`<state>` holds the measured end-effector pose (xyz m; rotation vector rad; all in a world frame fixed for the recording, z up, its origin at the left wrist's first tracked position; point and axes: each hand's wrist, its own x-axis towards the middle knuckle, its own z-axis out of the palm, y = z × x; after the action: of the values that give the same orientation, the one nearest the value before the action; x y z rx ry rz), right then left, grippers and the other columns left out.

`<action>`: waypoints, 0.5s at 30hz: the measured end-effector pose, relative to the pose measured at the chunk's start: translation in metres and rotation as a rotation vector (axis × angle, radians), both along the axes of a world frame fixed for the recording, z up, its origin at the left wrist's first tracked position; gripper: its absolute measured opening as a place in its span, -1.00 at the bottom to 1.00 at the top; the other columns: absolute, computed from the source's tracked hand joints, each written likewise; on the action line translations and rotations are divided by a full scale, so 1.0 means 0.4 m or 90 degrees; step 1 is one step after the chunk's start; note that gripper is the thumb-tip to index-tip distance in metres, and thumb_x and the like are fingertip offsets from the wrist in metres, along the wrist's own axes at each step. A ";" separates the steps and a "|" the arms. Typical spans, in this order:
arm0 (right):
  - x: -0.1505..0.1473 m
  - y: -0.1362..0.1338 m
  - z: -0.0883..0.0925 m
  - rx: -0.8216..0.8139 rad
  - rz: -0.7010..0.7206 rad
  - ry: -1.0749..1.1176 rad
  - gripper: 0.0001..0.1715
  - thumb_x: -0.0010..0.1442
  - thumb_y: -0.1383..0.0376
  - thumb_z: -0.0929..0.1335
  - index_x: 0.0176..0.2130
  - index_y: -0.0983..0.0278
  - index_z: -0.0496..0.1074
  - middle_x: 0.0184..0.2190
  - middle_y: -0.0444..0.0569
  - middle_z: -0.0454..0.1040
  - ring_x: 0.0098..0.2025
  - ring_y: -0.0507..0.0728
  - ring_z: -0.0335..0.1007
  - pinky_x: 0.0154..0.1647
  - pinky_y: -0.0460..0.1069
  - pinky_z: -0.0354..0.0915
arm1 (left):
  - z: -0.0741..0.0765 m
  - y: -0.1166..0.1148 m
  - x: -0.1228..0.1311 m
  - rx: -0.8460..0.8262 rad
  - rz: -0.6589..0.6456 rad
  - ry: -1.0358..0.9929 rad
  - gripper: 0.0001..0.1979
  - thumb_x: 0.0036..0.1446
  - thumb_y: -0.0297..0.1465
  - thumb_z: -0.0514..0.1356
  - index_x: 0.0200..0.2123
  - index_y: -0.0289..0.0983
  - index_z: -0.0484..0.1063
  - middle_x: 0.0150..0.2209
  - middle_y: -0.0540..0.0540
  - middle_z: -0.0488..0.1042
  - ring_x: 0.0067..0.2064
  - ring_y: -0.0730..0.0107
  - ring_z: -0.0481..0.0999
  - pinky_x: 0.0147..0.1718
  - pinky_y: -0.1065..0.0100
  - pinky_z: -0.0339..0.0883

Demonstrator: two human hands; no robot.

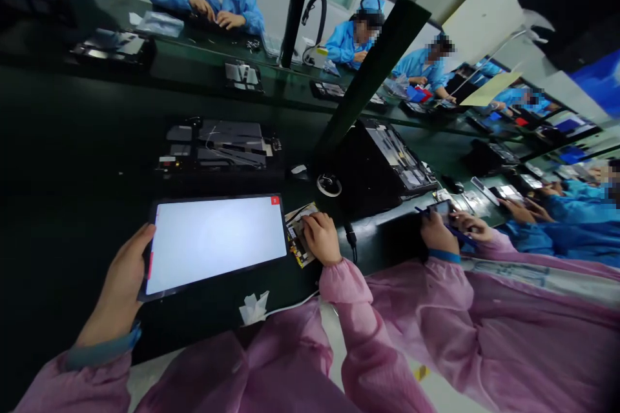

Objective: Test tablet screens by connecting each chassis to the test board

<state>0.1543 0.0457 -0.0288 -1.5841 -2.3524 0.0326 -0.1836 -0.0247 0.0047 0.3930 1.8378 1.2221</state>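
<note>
My left hand [119, 284] grips the left edge of a dark-framed tablet [213, 245], whose lit white screen shows a small red mark at its far corner. The tablet lies tilted across the dark green workbench [82, 161]. My right hand [322, 239] presses its fingers onto a small circuit board with yellow edges [294, 239], just right of the tablet. The hand hides much of the board. Pink sleeves cover both my arms.
A co-worker's pink-sleeved hands [448, 229] hold a dark device and blue pen to my right. Behind me stand a tape roll [329, 184], a black angled stand [378, 168], and stacked device parts [217, 145]. Blue-smocked people work along the benches.
</note>
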 end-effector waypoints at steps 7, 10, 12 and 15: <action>-0.002 0.000 0.003 0.006 0.004 -0.035 -0.64 0.26 0.41 0.21 -0.03 0.25 0.46 -0.15 0.06 0.45 -0.14 0.21 0.28 -0.14 0.08 0.16 | 0.009 0.004 0.007 -0.006 0.019 -0.038 -0.78 0.01 -0.05 0.20 -0.31 0.01 0.50 -0.43 0.15 0.60 -0.18 0.10 0.61 -0.58 0.31 0.39; -0.002 -0.002 -0.002 0.017 0.002 -0.020 -0.64 0.26 0.41 0.20 -0.04 0.28 0.46 -0.17 0.07 0.46 -0.15 0.21 0.28 -0.14 0.08 0.17 | -0.003 0.003 0.006 0.017 -0.008 -0.014 -0.74 0.08 -0.04 0.11 -0.29 0.01 0.48 -0.43 0.07 0.61 0.00 -0.01 0.52 -0.48 0.20 0.36; -0.001 -0.004 -0.003 0.035 -0.012 0.022 -0.65 0.25 0.42 0.19 -0.07 0.30 0.46 -0.23 0.07 0.46 -0.18 0.21 0.29 -0.15 0.08 0.19 | -0.016 -0.001 -0.001 0.008 -0.029 0.042 -0.73 0.09 -0.06 0.08 -0.27 -0.01 0.48 -0.34 0.02 0.62 0.14 -0.09 0.37 -0.45 0.12 0.32; 0.008 -0.005 0.004 0.068 -0.015 0.144 -0.65 0.24 0.45 0.17 -0.11 0.31 0.45 -0.22 0.07 0.45 -0.15 0.19 0.31 -0.11 0.06 0.25 | -0.039 -0.008 -0.016 -0.018 -0.115 0.069 -0.64 0.09 -0.02 0.03 -0.28 -0.05 0.50 -0.21 -0.04 0.61 0.23 -0.16 0.23 -0.39 0.03 0.31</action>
<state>0.1575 0.0438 -0.0271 -1.4743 -2.1262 0.0765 -0.1899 -0.0279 -0.0108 0.6060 1.8647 1.0693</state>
